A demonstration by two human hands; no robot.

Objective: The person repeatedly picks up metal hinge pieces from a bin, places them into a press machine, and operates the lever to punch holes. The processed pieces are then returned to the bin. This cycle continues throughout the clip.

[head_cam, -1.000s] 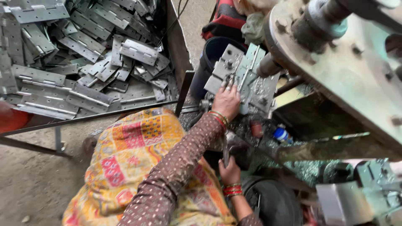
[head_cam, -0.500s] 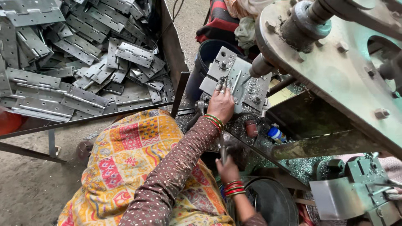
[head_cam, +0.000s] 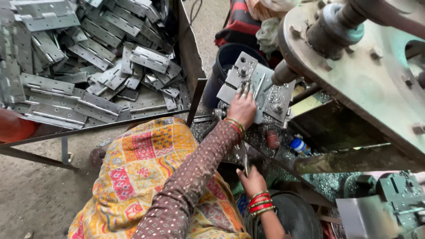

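Hinge plates (head_cam: pixel 259 86) lie on the jig of a press, just under its grey shaft (head_cam: pixel 283 73), and the left hand (head_cam: pixel 241 108) rests on them with fingers spread flat, pressing on the metal rather than gripping it. Green and red bangles (head_cam: pixel 234 126) circle that wrist, and a brown dotted sleeve (head_cam: pixel 190 181) runs back toward the camera. Lower down, the right hand (head_cam: pixel 252 179) is closed around a thin metal rod (head_cam: pixel 245 161) that stands nearly upright; red and green bangles ring this wrist too. Metal filings cover the bench (head_cam: pixel 305 172) between the hands. Just right of the jig stand a small brown bottle (head_cam: pixel 272 138) and, beside it, a small white bottle (head_cam: pixel 300 146) with a blue label band and blue cap, lying tilted. A dark blue bucket (head_cam: pixel 226 66) sits behind the jig. Well to the left, a tray (head_cam: pixel 188 57) holds a heap of grey hinges (head_cam: pixel 88 66). An orange patterned cloth (head_cam: pixel 146 163) covers the lap below.
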